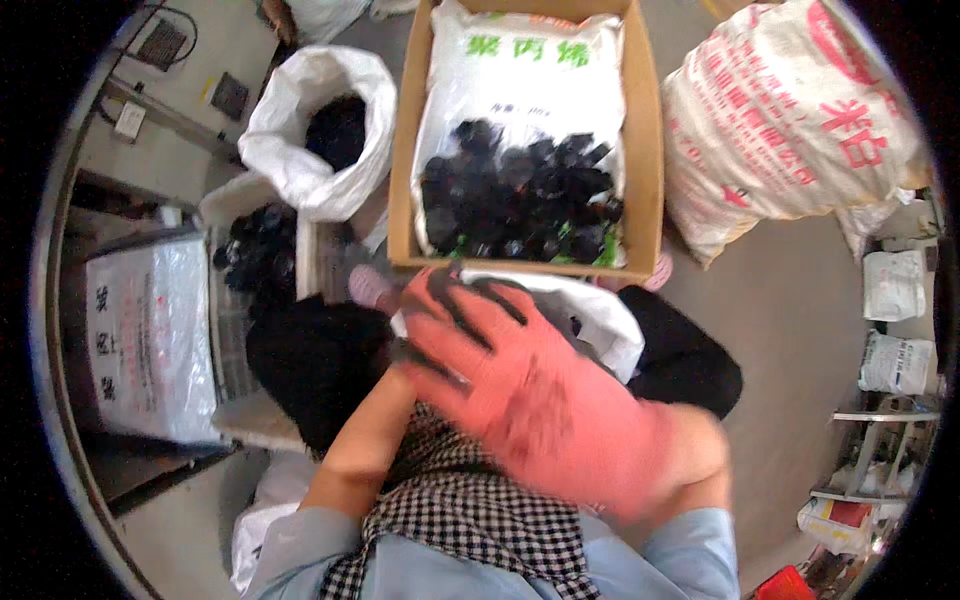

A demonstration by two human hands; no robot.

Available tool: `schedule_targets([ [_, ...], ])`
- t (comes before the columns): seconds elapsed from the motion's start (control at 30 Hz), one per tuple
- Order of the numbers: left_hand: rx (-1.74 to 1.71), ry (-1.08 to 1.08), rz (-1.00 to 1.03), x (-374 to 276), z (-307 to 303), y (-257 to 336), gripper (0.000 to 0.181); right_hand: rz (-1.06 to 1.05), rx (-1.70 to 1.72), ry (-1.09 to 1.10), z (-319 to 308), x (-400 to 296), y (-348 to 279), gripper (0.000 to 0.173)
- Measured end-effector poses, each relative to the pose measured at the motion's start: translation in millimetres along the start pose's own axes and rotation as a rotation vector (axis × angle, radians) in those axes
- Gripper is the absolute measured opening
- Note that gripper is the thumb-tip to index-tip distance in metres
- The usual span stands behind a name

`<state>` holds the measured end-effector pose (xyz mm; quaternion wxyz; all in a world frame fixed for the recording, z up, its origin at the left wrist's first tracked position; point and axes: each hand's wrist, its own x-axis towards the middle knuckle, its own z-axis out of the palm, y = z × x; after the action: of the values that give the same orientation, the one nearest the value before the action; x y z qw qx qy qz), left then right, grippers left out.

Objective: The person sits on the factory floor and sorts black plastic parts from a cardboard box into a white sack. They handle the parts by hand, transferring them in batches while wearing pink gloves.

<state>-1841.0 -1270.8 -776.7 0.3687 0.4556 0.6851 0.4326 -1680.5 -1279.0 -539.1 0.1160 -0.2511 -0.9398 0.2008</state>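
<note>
My right hand (517,375), in a coral-red work glove with dark patches at the fingers, reaches across in front of my body and is slightly blurred. It covers nearly all of my left hand; the bare left forearm (364,442) runs up beneath its fingers. Whether either hand holds something is hidden. Just beyond the hands stands a cardboard box (652,150), holding a printed white plastic sack (517,90) with many small black plastic parts (517,195) piled on it. Between my knees, partly behind the right glove, is an open white woven sack (611,322).
Left of the box stand an open white sack (262,135) with black contents and a crate (306,255) beside more black parts (259,255). A printed silver-white sack (150,337) is at far left. A large woven sack (780,127) stands right, near shelving (862,495).
</note>
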Motion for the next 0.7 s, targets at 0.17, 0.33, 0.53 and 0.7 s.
schedule_targets([
  [0.17,0.126,-0.044,-0.023,-4.0,23.0,-16.9,0.026,0.146,-0.329,0.068,-20.1,32.0,-86.0,0.04],
  [0.33,0.279,-0.045,0.104,-10.7,16.5,-5.5,0.024,-0.044,-0.213,-0.007,-24.7,31.2,-77.2,0.04],
  [0.53,0.234,-0.029,-0.009,-7.7,-8.2,-9.6,0.021,-0.164,-0.12,-0.035,-29.3,38.9,-70.9,0.04],
  [0.7,0.267,-0.099,0.152,-1.4,12.3,-0.8,0.021,-0.164,-0.138,-0.054,-28.9,47.1,-71.4,0.041],
])
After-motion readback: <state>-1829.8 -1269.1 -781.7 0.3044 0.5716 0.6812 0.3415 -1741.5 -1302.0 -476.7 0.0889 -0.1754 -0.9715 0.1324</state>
